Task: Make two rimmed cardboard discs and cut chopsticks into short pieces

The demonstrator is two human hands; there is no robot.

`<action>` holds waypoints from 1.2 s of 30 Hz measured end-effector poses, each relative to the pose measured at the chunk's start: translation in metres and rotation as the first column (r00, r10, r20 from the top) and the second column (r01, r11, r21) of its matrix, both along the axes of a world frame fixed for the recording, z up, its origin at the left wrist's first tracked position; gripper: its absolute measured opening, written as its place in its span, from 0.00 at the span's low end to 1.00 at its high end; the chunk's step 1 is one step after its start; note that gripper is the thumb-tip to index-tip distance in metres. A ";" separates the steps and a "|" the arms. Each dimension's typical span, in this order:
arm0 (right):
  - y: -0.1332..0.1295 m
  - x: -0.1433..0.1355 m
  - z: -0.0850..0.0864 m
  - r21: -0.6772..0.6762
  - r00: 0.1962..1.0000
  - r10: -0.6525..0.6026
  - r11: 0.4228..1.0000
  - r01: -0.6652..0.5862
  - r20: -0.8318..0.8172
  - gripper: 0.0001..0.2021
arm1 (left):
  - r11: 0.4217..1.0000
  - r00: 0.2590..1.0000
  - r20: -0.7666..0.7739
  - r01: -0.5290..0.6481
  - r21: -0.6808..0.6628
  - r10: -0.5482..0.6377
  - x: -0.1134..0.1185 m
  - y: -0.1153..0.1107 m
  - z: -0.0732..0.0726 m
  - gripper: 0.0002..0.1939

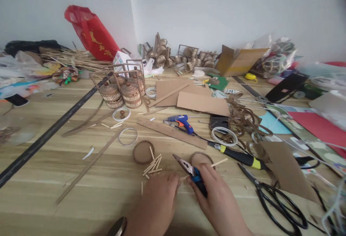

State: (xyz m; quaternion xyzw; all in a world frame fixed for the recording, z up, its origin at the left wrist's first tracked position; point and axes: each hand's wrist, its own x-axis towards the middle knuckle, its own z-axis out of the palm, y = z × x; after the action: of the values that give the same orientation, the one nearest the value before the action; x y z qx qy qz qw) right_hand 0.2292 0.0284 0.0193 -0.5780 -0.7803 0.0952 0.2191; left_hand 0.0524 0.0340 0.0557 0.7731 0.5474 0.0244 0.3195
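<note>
My right hand (217, 196) is wrapped round the blue-and-black handles of long-nose pliers (186, 165), whose jaws point up and left. Close beside it, my left hand (159, 201) is closed in a pinch; a short pale wooden stick (184, 178) shows between its fingertips and the right hand. Part of that stick is hidden by the fingers. Just beyond the left hand lie several short wooden sticks (154, 165), next to a round cardboard disc with a ridged rim (142, 152). A second such disc (201, 157) is partly covered by my right hand.
A blue glue gun (182, 122) lies farther back beside a cardboard strip (173, 134). Black-handled scissors (273, 200) rest at the right. Small lidded woven baskets (131, 95) stand at the back left, and brown strips (243, 115) are heaped at the back right.
</note>
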 end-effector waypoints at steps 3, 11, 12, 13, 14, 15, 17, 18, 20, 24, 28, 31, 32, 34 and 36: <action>0.000 -0.006 -0.011 0.091 0.993 -0.035 0.996 0.024 0.117 0.06 | 0.999 0.990 -0.135 0.038 0.008 -0.037 0.005 0.005 0.009 0.20; 0.011 -0.006 0.007 -0.087 0.997 -0.065 0.994 0.061 -0.048 0.04 | 0.996 0.990 0.111 -0.088 -0.010 0.089 -0.004 0.011 -0.005 0.16; 0.013 -0.001 0.014 -0.170 0.991 -0.041 0.985 0.019 -0.128 0.06 | 0.993 0.962 0.253 -0.080 -0.084 0.099 -0.010 0.012 -0.008 0.16; 0.015 0.004 0.022 -0.240 0.980 -0.031 0.971 -0.017 -0.194 0.07 | 0.981 0.916 0.379 -0.069 -0.182 0.134 -0.015 0.014 -0.011 0.17; 0.016 0.009 0.030 -0.293 0.971 -0.032 0.955 -0.040 -0.237 0.07 | 0.960 0.860 0.475 -0.061 -0.272 0.189 -0.019 0.016 -0.013 0.19; 0.016 0.013 0.037 -0.328 0.966 -0.034 0.943 -0.053 -0.256 0.08 | 0.936 0.806 0.536 -0.060 -0.347 0.251 -0.021 0.018 -0.015 0.19; 0.014 0.016 0.049 -0.363 0.965 -0.029 0.929 -0.070 -0.261 0.08 | 0.894 0.735 0.581 -0.074 -0.443 0.349 -0.021 0.022 -0.017 0.20; 0.012 0.015 0.053 -0.375 0.965 -0.014 0.923 -0.089 -0.262 0.08 | 0.881 0.715 0.591 -0.074 -0.467 0.373 -0.018 0.023 -0.018 0.20; 0.009 0.010 0.056 -0.405 0.960 0.036 0.902 -0.152 -0.279 0.05 | 0.865 0.694 0.607 -0.045 -0.499 0.386 -0.011 0.023 -0.018 0.20; 0.006 -0.001 0.054 -0.464 0.942 0.132 0.844 -0.270 -0.307 0.15 | 0.862 0.709 0.608 0.001 -0.508 0.357 -0.002 0.021 -0.012 0.18; 0.008 -0.002 0.048 -0.479 0.965 0.141 0.846 -0.234 -0.222 0.24 | 0.873 0.765 0.560 -0.004 -0.488 0.317 -0.001 0.019 -0.012 0.18; 0.011 -0.001 0.046 -0.484 0.961 0.127 0.843 -0.235 -0.246 0.23 | 0.857 0.755 0.581 0.051 -0.512 0.302 -0.001 0.019 -0.017 0.18; 0.011 -0.001 0.047 -0.482 0.956 0.124 0.842 -0.244 -0.267 0.21 | 0.844 0.738 0.602 0.084 -0.530 0.305 0.000 0.019 -0.019 0.19; 0.013 -0.001 0.048 -0.481 0.946 0.123 0.837 -0.261 -0.300 0.19 | 0.813 0.701 0.634 0.132 -0.567 0.328 0.001 0.018 -0.023 0.21; 0.013 0.000 0.048 -0.489 0.938 0.130 0.826 -0.281 -0.320 0.17 | 0.795 0.678 0.647 0.151 -0.587 0.349 0.003 0.018 -0.026 0.22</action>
State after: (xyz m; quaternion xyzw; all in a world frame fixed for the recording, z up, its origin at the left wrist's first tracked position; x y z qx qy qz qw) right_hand 0.2287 0.0417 0.0673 -0.5088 -0.7441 0.4077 0.1456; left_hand 0.0550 0.0516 0.0301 0.5232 0.3960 0.1742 0.7343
